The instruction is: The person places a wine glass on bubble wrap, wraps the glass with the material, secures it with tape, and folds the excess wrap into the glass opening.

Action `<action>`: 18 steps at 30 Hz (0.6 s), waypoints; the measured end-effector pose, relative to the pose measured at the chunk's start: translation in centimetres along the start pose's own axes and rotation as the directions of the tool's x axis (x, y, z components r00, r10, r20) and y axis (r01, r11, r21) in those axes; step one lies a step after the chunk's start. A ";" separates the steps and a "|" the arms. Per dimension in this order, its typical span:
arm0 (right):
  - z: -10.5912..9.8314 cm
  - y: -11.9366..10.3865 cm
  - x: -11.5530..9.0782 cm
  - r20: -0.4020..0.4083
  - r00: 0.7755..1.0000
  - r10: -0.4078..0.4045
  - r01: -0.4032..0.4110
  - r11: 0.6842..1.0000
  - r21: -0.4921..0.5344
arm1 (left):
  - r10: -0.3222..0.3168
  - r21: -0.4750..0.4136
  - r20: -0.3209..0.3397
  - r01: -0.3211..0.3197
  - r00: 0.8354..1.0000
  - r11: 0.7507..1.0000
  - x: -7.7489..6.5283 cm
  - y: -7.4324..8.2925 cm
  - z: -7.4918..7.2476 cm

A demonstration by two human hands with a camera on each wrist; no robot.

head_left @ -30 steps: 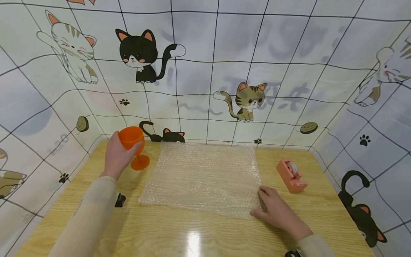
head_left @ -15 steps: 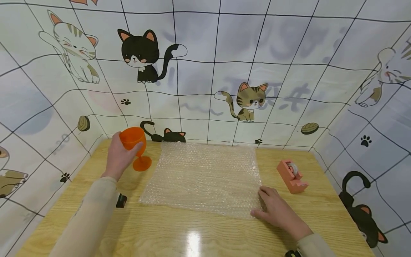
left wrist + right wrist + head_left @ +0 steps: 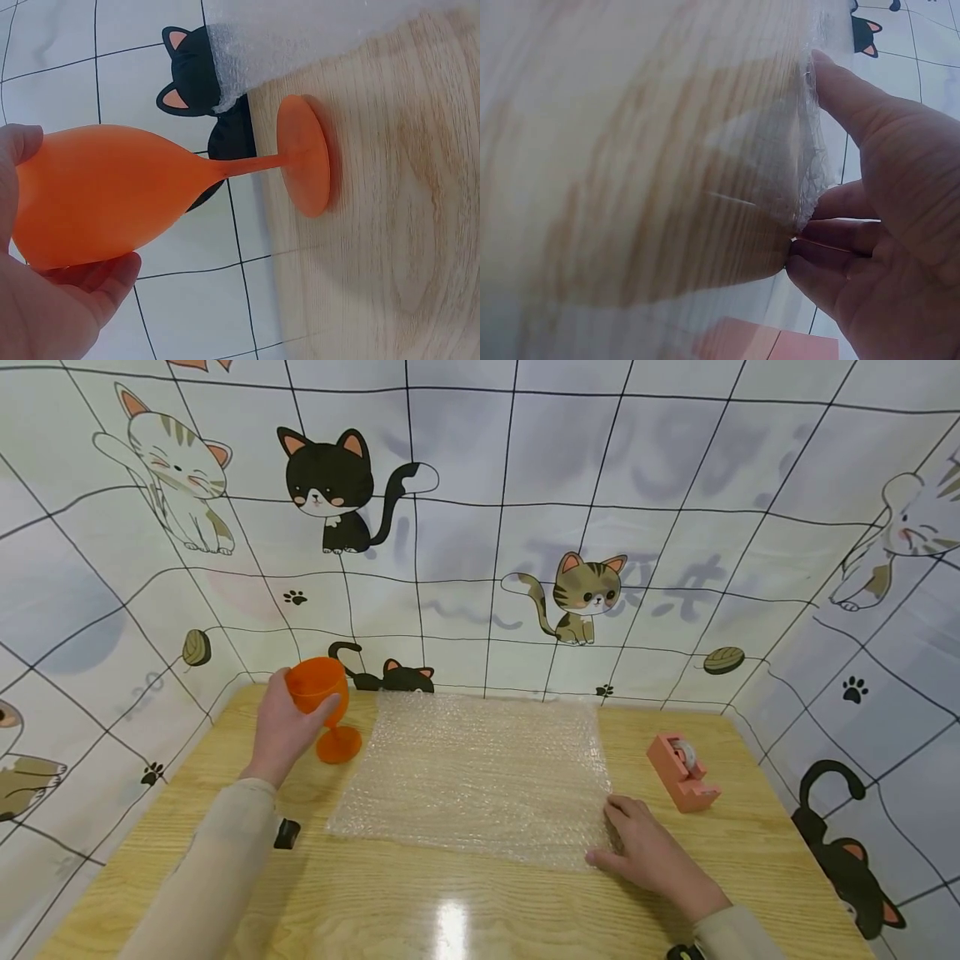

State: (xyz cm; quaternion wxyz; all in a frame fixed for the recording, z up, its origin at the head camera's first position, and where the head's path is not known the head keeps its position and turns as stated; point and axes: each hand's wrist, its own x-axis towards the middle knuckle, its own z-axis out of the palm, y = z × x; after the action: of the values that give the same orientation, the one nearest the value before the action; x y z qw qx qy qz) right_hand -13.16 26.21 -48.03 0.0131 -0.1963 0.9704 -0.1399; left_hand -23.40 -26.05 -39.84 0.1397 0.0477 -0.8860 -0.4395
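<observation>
An orange plastic goblet [image 3: 322, 681] with a stem and round foot is upright at the left of the table, beside the bubble wrap. My left hand [image 3: 283, 731] grips its bowl from the left, thumb on the near side. In the left wrist view the goblet [image 3: 112, 195] shows its foot close over the wood. A clear sheet of bubble wrap [image 3: 480, 777] lies flat in the middle. At its near right corner rests my right hand [image 3: 651, 850], thumb and fingertips touching the edge. The right wrist view has those fingers spread along the bubble wrap's edge [image 3: 811, 161].
A pink tape dispenser [image 3: 681, 772] with a roll of tape stands to the right of the bubble wrap. The wooden table [image 3: 375, 902] backs onto a cat-patterned cloth wall [image 3: 457, 543], which also closes off both sides.
My left hand has shifted slightly right and nearer, bringing the goblet closer to the bubble wrap's left edge. The right hand and the bubble wrap stay in place.
</observation>
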 end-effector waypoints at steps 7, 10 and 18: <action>0.0 0.0 0.0 0.000 1.000 -0.002 0.002 1.000 -0.003 | 0.023 -0.008 0.008 -0.023 1.000 1.000 -0.4 0.6 0.4; 0.0 0.0 0.0 -0.002 1.000 -0.003 0.003 1.000 -0.003 | 0.026 -0.001 0.013 -0.026 1.000 1.000 -0.5 0.6 0.5; 0.0 -0.1 0.0 -0.010 1.000 -0.005 0.005 1.000 -0.005 | 0.064 -0.009 0.001 -0.064 0.998 0.998 -0.8 0.1 1.0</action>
State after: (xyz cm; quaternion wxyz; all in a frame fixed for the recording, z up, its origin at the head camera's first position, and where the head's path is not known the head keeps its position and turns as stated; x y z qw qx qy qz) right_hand -13.17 26.15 -48.03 0.0076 -0.1983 0.9703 -0.1384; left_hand -22.91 -25.05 -40.49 0.1532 0.0182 -0.8852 -0.4388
